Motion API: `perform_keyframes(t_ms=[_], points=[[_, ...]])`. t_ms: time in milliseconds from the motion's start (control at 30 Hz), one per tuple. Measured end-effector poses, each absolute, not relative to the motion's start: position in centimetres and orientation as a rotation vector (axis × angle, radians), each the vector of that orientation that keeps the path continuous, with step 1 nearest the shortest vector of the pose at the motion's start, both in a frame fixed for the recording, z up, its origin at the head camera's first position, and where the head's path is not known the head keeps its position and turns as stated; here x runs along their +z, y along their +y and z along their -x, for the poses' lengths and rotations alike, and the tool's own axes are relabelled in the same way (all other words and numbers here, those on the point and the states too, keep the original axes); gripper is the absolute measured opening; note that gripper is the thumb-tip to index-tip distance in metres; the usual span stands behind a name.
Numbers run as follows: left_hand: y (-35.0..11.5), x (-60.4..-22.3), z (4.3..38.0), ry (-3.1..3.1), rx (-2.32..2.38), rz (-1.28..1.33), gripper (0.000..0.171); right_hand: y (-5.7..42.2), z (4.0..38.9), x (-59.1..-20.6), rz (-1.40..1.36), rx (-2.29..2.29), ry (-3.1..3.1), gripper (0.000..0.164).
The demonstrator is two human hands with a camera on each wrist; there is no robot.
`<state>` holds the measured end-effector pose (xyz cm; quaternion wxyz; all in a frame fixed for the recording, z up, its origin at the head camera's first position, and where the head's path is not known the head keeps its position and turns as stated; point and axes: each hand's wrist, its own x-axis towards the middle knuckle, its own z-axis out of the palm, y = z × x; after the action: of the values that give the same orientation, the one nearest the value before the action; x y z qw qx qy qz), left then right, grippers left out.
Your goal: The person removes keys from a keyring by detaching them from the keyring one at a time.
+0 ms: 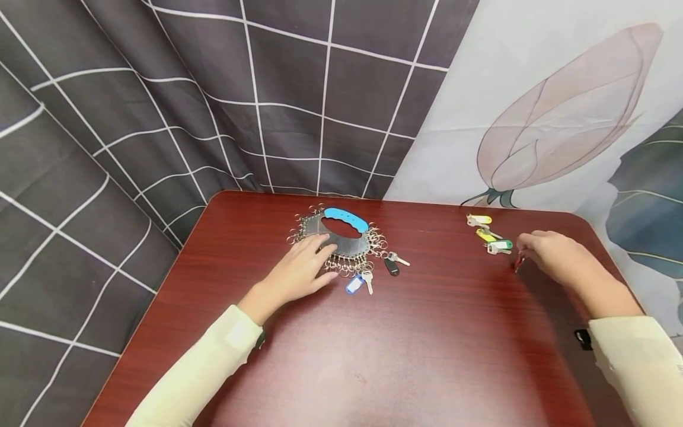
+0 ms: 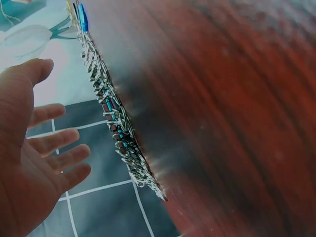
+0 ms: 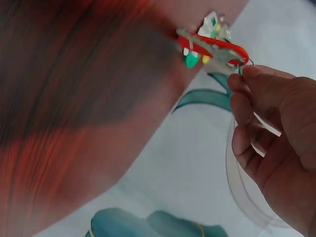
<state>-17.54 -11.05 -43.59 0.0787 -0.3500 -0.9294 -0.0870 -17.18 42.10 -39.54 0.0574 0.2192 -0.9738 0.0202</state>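
A metal key holder (image 1: 349,245) with a blue handle (image 1: 345,219) lies on the table, small rings and clips all around its edge. Over its lower left part is my left hand (image 1: 299,267), fingers spread and nothing held. A key with a blue tag (image 1: 354,284) and one with a black tag (image 1: 392,267) lie at its lower right edge. On the right, thumb and fingers of my right hand (image 1: 552,255) pinch the ring of a key (image 3: 212,48) with a red tag (image 3: 241,51), which hangs close over the table.
Left of my right hand lie several keys with tags, among them a green tag (image 1: 503,244) and a yellow tag (image 1: 485,235). The reddish-brown table (image 1: 341,356) ends at the back against a dark checked curtain (image 1: 288,71) and a pale flower-patterned cloth (image 1: 448,118).
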Motion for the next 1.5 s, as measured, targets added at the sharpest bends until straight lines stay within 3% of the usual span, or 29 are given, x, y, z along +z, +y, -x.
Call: perform_keyframes(t_ms=[500, 1067, 1500], points=[[-10.2, -43.4, 17.4, -2.765, -0.264, 1.047, 0.056, 38.3, 18.8, -41.5, -0.680, 0.133, -3.038, 0.015], [-7.4, -42.6, 17.7, -2.904, -0.280, 1.031, 0.074, 36.8, 19.0, -42.0, -0.752, 0.235, -3.013, 0.016], [-5.5, -42.1, 18.4, -2.955, -0.392, 1.043, 0.062, 28.8, 20.6, -41.2, -0.823, 0.473, -2.995, 0.010]])
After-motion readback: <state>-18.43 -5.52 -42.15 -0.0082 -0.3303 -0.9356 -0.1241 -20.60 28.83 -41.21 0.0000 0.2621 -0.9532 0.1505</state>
